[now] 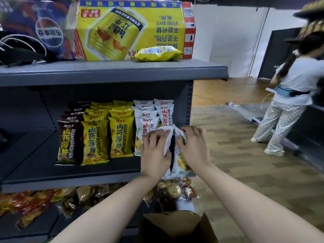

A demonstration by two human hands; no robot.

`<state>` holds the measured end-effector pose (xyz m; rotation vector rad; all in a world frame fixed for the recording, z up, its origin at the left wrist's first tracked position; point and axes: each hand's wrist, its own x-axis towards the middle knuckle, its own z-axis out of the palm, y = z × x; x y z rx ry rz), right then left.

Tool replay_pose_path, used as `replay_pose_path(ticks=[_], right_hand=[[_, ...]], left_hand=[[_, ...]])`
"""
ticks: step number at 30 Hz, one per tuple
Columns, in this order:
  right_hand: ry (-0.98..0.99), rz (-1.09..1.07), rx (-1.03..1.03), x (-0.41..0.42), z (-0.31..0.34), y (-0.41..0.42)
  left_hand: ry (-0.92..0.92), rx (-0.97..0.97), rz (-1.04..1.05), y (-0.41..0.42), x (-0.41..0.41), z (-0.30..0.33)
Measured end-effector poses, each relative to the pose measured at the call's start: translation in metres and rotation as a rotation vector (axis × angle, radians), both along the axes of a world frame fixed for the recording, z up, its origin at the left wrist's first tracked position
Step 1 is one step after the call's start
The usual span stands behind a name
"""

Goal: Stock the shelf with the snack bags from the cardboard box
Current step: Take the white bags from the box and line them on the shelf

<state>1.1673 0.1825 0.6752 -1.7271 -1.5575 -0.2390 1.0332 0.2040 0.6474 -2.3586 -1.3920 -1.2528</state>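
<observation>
My left hand [154, 151] grips a white snack bag [166, 137] at the right end of the grey middle shelf [73, 174]. My right hand [192, 146] grips a second white snack bag [182, 162] just beside it. Both bags stand upright in front of the rows of white bags [150, 113]. Yellow bags [121, 135] and brown bags [67, 142] stand in rows to the left. The cardboard box [175, 227] sits open below my forearms at the bottom edge; its inside is hidden.
A yellow drinks carton [129, 30], a Pepsi carton [43, 28] and a loose yellow bag [157, 53] sit on the top shelf. Mixed snack packs [168, 190] fill the lower shelf. A person [287, 95] stands at another rack on the right, across wooden floor [236, 155].
</observation>
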Motion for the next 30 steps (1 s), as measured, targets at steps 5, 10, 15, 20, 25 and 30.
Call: replay_pose_path(ticks=[5,10,15,20,25,30], right_hand=[[0.041,-0.081,-0.101,0.009,0.009,0.014],[0.044,-0.11,-0.119,0.024,0.009,0.033],[0.064,-0.076,-0.097,0.049,-0.001,0.06],[0.068,-0.012,-0.063,0.069,-0.014,0.086],[0.069,0.051,-0.019,0.079,-0.018,0.11],[0.077,0.08,0.013,0.082,-0.018,0.133]], left_hand=[[-0.073,0.075,-0.079,0.022,0.016,0.001],[-0.049,0.095,-0.061,0.044,0.031,-0.004],[-0.007,0.037,0.004,0.068,0.055,-0.008],[0.002,-0.002,0.056,0.09,0.078,-0.008],[0.003,-0.06,0.123,0.122,0.097,-0.012],[0.023,-0.121,0.184,0.148,0.097,-0.015]])
